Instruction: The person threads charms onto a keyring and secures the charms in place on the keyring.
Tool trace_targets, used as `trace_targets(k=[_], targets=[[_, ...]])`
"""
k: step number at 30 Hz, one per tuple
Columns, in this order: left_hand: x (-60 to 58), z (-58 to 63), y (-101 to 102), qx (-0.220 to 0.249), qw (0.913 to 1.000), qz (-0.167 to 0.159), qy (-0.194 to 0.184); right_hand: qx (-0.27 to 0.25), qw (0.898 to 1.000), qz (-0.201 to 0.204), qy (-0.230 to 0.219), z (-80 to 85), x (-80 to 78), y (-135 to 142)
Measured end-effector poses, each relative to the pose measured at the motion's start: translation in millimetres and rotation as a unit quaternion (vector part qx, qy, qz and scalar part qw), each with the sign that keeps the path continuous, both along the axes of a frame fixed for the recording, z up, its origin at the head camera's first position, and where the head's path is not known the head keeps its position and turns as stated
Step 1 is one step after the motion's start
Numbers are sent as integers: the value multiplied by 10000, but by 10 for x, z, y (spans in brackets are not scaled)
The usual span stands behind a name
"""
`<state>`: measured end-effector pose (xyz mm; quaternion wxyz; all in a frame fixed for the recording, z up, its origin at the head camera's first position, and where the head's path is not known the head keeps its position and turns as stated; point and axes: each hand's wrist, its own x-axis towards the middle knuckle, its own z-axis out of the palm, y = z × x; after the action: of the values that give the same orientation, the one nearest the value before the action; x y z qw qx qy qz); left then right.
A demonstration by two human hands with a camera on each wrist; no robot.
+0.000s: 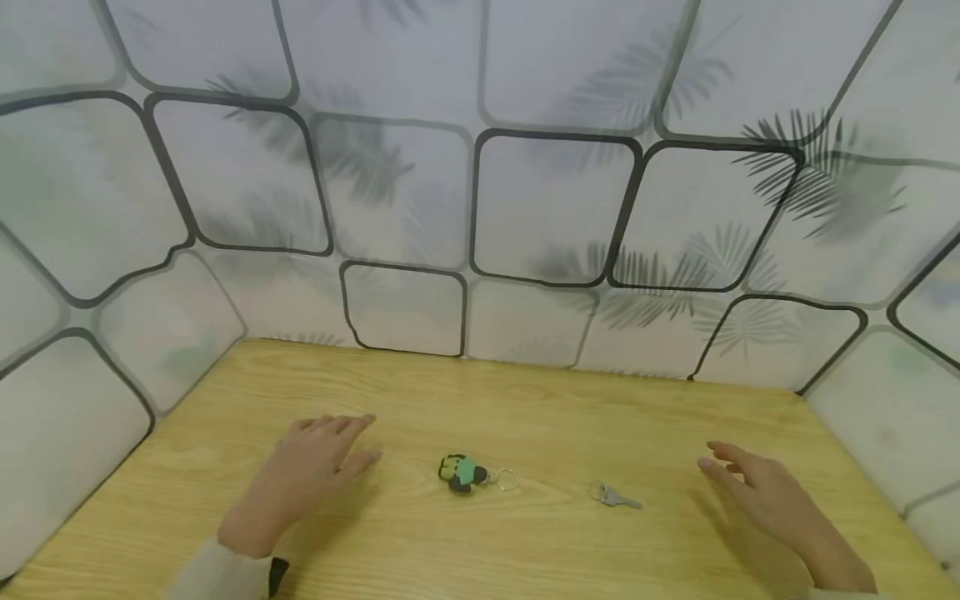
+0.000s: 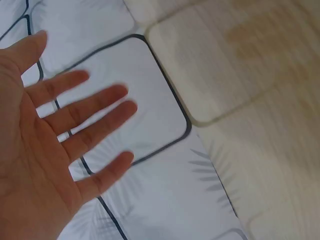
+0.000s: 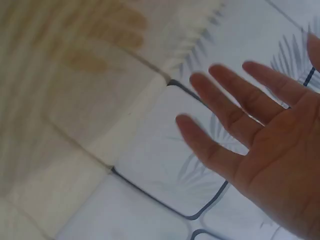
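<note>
A figure keychain (image 1: 463,472) in teal, black and yellow-green lies on the wooden table, its metal ring (image 1: 507,478) pointing right. To its right lies a silver key (image 1: 619,497) on a small ring of its own. My left hand (image 1: 306,467) hovers left of the keychain, apart from it. The left wrist view shows that palm (image 2: 40,150) with fingers spread and nothing held. Right of the key, my right hand (image 1: 772,500) is held above the table. In the right wrist view its fingers (image 3: 235,120) are extended, with nothing in them.
The light wooden tabletop (image 1: 450,400) runs back to a white wall covering (image 1: 555,208) with dark rounded outlines and grey palm leaves. Similar patterned panels (image 1: 67,450) border the table on the left and right sides.
</note>
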<state>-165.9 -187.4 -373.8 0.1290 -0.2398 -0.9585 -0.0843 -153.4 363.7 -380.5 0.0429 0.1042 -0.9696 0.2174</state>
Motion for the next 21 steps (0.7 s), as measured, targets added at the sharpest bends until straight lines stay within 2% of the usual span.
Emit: trace_targets(k=[4,7,14,21], targets=[[-81,16,141,-79,9979,-545,351,-180,9989,230,367,71,-35,-160],[-114,17,195,-41,9973,-608,402,-322,9970,436,544,79,-73,-312],[-194,49,356,62,9957,-886,264,-441,9917,1071,553,69,-127,-540],[-257,65,563,254,9950,-965,-79,-558,9875,1406,451,79,-161,-743]])
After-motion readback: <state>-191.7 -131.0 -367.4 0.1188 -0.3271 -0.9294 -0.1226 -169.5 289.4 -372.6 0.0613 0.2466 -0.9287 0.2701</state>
